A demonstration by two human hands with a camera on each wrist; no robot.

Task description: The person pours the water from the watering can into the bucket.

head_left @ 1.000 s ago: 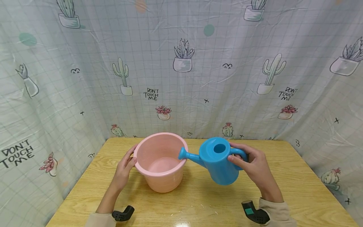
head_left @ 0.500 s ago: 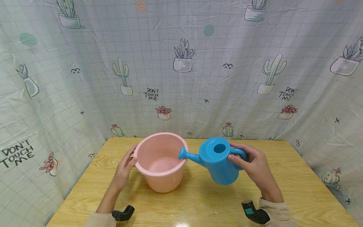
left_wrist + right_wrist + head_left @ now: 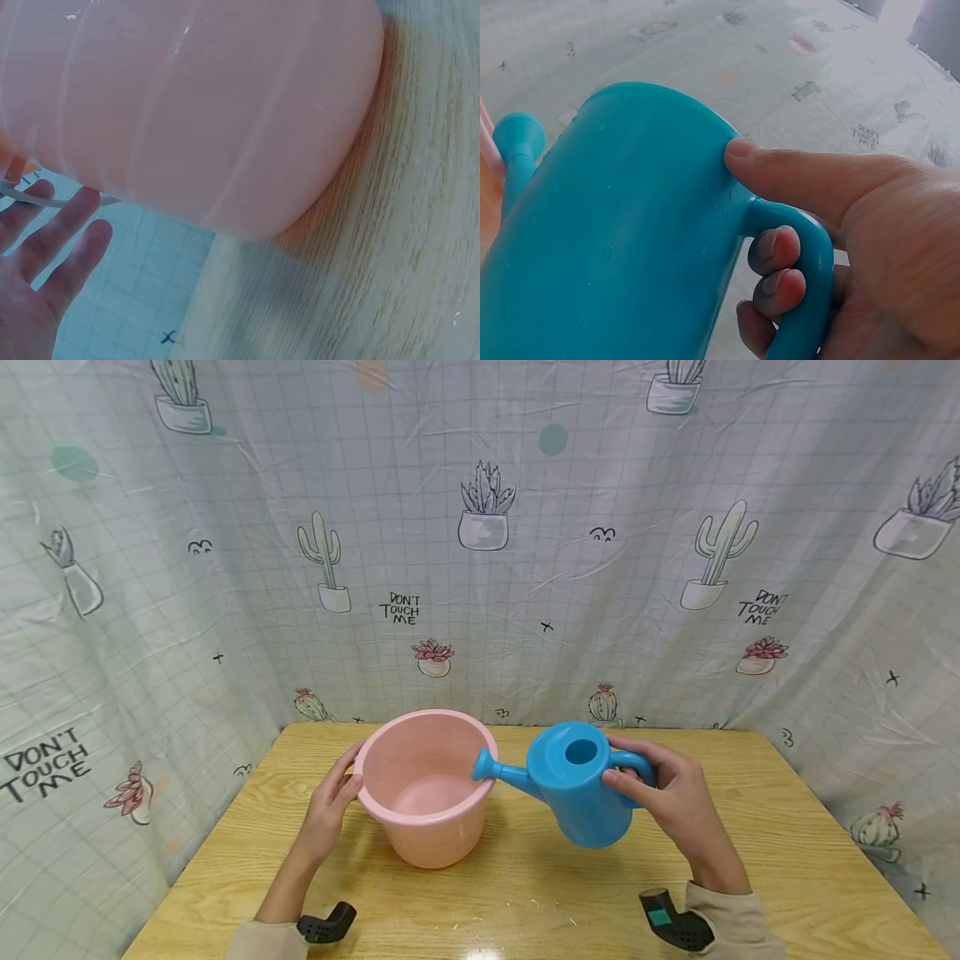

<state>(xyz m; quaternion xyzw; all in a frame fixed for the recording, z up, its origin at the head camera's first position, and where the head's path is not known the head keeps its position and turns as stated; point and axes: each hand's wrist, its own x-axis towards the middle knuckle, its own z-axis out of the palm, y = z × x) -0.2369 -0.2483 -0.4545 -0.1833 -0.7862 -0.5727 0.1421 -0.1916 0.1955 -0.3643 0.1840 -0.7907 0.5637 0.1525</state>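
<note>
Nothing visibly shifts from a second ago: the right hand (image 3: 667, 785) grips the blue watering can (image 3: 588, 810), spout (image 3: 512, 775) at the pink bucket (image 3: 435, 843), whose rim (image 3: 420, 819) the left hand (image 3: 327, 810) touches, fingers (image 3: 78, 262) spread.

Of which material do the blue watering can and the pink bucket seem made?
Watering can: probably moulded plastic, smooth and softly shiny, with even blue colour throughout. Pink bucket: likely glossy plastic too, showing bright highlights and faint rings.
</note>
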